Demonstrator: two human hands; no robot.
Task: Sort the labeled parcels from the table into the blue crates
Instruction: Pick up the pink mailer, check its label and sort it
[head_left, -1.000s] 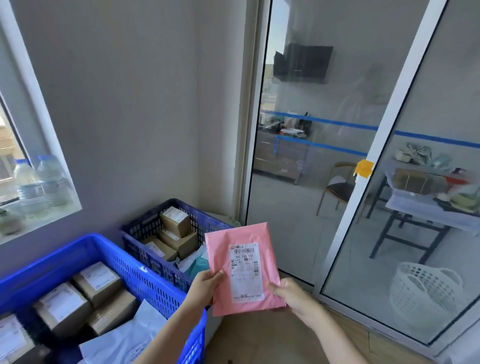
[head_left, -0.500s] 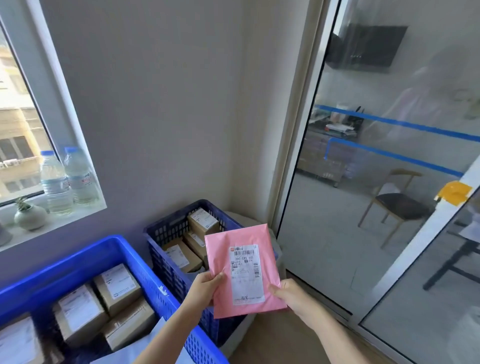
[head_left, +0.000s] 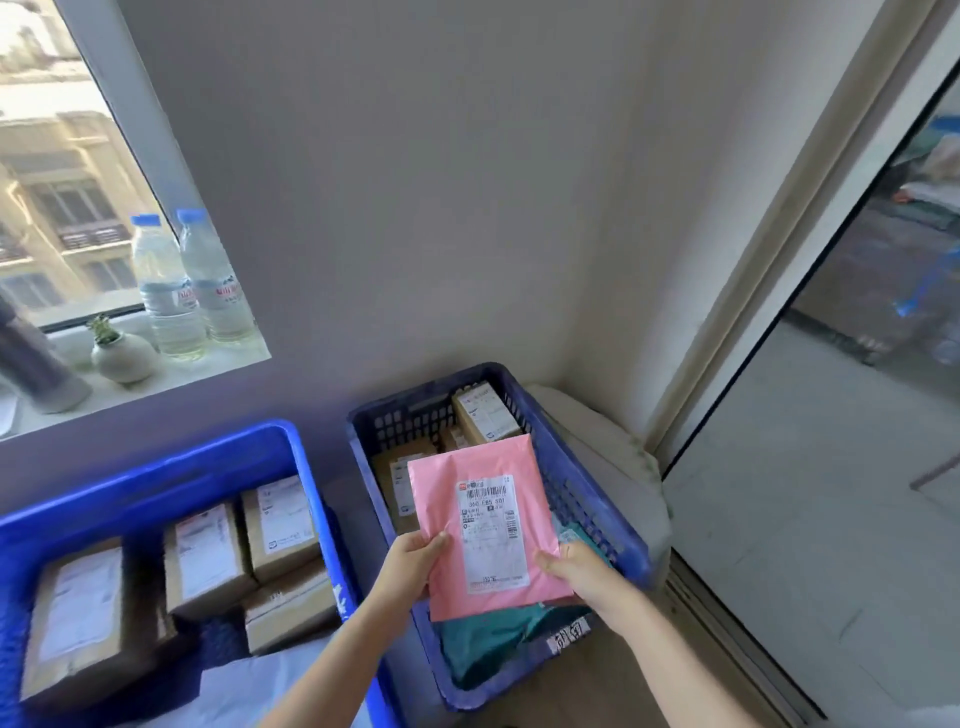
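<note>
Head view: both hands hold one pink parcel (head_left: 483, 525) by its lower half, above the dark blue crate (head_left: 597, 512). The left hand (head_left: 415, 564) pinches the parcel's left edge, its thumb lying on the pink front while the other fingers are hidden behind it. The right hand (head_left: 576, 569) pinches the right edge the same way, with its thumb on the front just beside the white label (head_left: 488, 535), which faces the camera. The parcel is tilted slightly and hangs over the crate's middle, not resting on anything inside.

Beneath it in that crate lie a teal bag (head_left: 493, 639) at the near end and brown labeled boxes (head_left: 485, 413) at the far end. A handwritten tag (head_left: 569, 636) sits on the crate's near wall. To the left, well apart from the parcel, a bright blue crate (head_left: 156, 467) holds several cardboard boxes (head_left: 208, 556) with white labels.

Both crates stand against a plain grey wall (head_left: 415, 208). Up on the windowsill (head_left: 156, 387) stand two water bottles (head_left: 208, 280) and a small round vase (head_left: 122, 356) with a plant. On the right, a glass door (head_left: 831, 467) runs along the floor.
</note>
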